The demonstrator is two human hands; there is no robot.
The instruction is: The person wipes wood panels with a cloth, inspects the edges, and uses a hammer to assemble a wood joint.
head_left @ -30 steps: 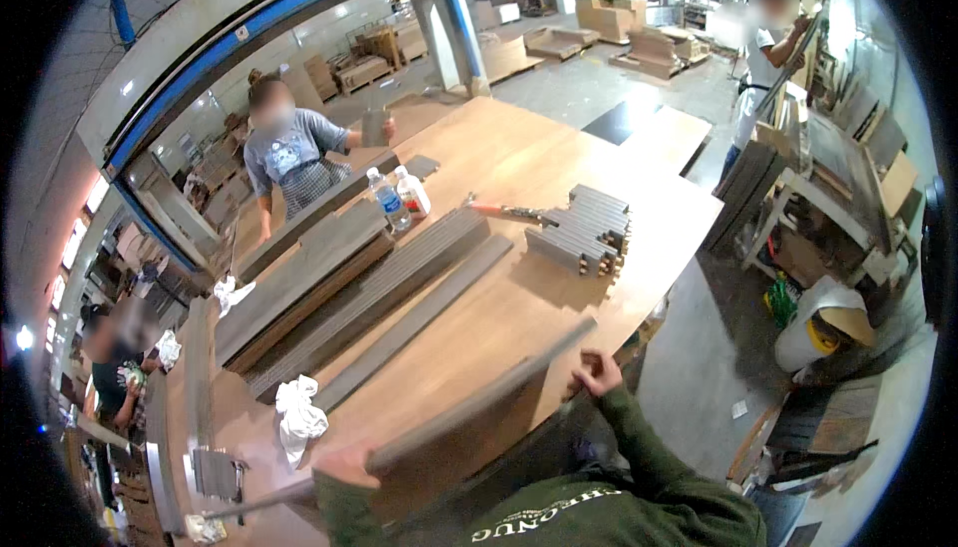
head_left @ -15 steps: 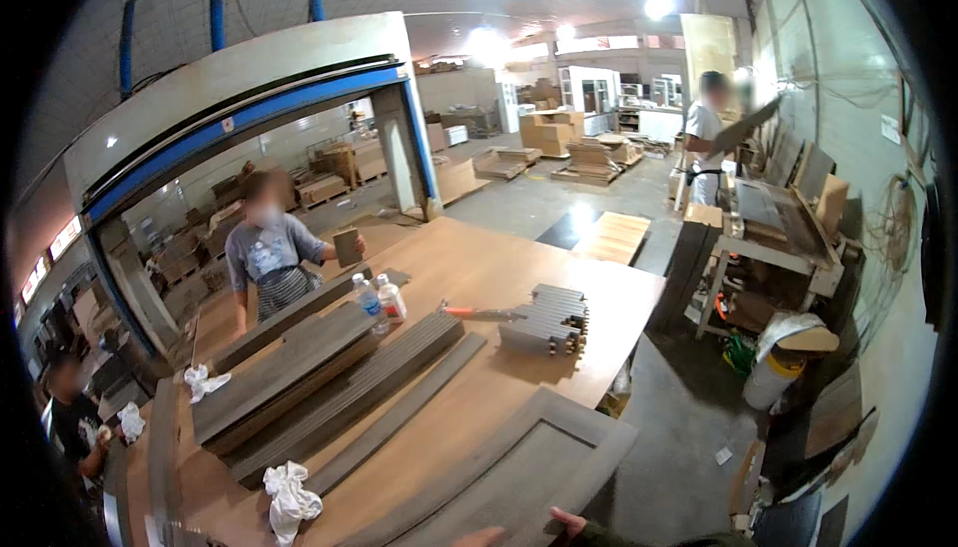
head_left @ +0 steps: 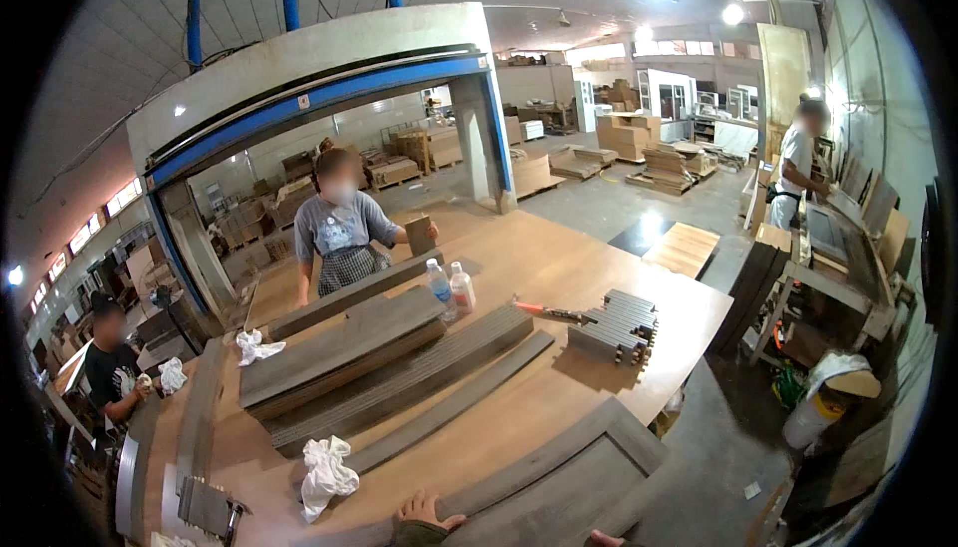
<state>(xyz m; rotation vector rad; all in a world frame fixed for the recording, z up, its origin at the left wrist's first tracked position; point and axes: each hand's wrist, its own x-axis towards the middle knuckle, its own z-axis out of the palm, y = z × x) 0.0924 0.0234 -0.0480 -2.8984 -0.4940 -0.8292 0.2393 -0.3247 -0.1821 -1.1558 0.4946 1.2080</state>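
A grey cabinet door (head_left: 559,467) with a recessed centre panel lies on the near part of the table. My left hand (head_left: 429,513) rests on the door's left edge, fingers spread flat. At the bottom edge of the view, only a small part of my right hand (head_left: 605,539) shows. It grips the door's near edge with the thumb side on top; its other fingers are hidden. Left of the door, a crumpled white cloth (head_left: 327,477) lies at the end of a long narrow grey strip (head_left: 454,402).
Grey boards (head_left: 344,352) are stacked across the wooden table (head_left: 639,268), with two bottles (head_left: 451,290) behind. An orange-handled tool (head_left: 544,311) touches a bundle of grey strips (head_left: 614,327). Across the table, a person (head_left: 344,228) holds a small panel; others work far left and right.
The view has swung left, so the scene sits further right. My left hand now shows clearly on the door. The person at far right has lowered a panel to the bench.
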